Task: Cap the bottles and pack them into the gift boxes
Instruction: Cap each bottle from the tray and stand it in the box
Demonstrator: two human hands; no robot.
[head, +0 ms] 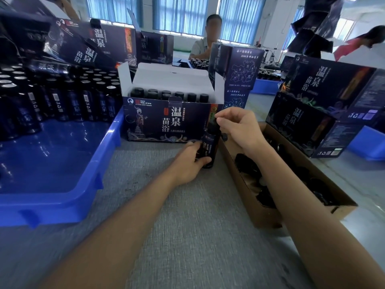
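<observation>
Grey counter (187, 226) across the whole lower half, from 3 through 6 to 9 o'clock. At 9 o'clock, a big blue tray (62, 163), its near floor bare, its far end packed with rows of dark uncapped bottles (87, 101). Behind these, at 10 to 11 o'clock, leaning stacks of closed dark gift boxes (93, 46). More stacked boxes (312, 122) at 2 to 3 o'clock, with a second blue tray (366, 144) just beside them at the right edge. From 3 to 4 o'clock, a long brown cardboard box (260, 213) of loose black caps (248, 163), crossed by the right forearm, which hides part of its contents. At 12 o'clock, just above centre, the open gift box (158, 122), white flaps up, one row of capped bottles (179, 95) showing over its front wall, bodies hidden. To its right, an upright box with a map (241, 67). Farther back at 12 o'clock, a seated person (206, 44); at 2 o'clock, another person in red (354, 46).

Near centre, left hand (187, 165) wrapped round the lower body of a bottle (208, 149). Stands upright on the counter, just in front of the open gift box's right corner and touching the cardboard box's near end or just beside it; cannot tell which. Right hand (239, 128) above it, thumb and fingertips pinching the cap (212, 122) on the bottle's neck, cap mostly hidden by the fingers.
</observation>
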